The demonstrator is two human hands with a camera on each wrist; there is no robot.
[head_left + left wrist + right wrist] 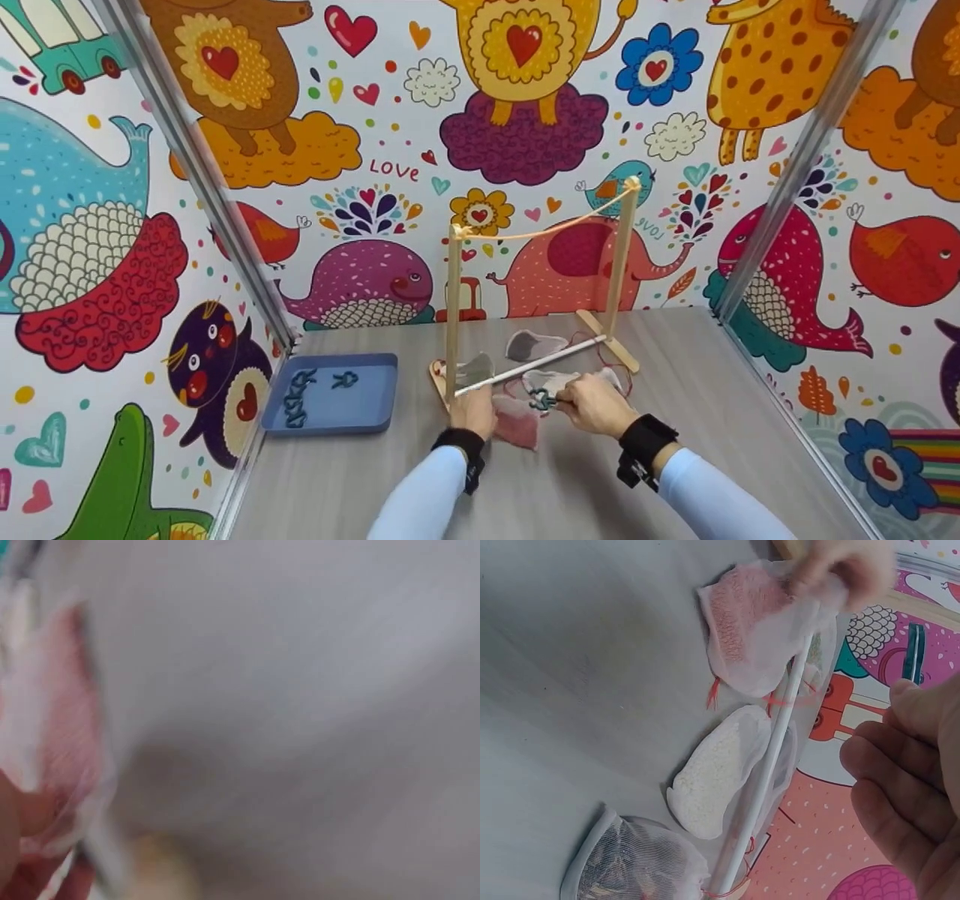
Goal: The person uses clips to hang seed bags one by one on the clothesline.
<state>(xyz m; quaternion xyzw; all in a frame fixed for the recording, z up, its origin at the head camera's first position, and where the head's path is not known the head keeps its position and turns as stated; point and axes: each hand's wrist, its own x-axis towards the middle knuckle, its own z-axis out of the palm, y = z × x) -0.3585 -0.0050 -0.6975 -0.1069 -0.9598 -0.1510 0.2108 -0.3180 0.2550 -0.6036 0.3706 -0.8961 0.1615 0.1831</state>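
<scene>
My left hand (472, 412) pinches the top of a white mesh pouch with pink contents (517, 426), close to the white rod of a wooden stand. In the right wrist view, this pink pouch (742, 622) hangs from those fingers, its red drawstring ends showing. Between thumb and fingers my right hand (600, 405) holds a small dark green clip (541, 399), just right of the pink pouch. The clip (913, 652) appears partly in the right wrist view, where its exact shape is hard to tell. The left wrist view is blurred.
The wooden stand (454, 315) has two posts with a cord (555, 223) strung between their tops. Around the rod lie a white-filled pouch (716, 772), a dark-filled pouch (634, 862) and others. A blue tray (345, 420) with several green clips sits left.
</scene>
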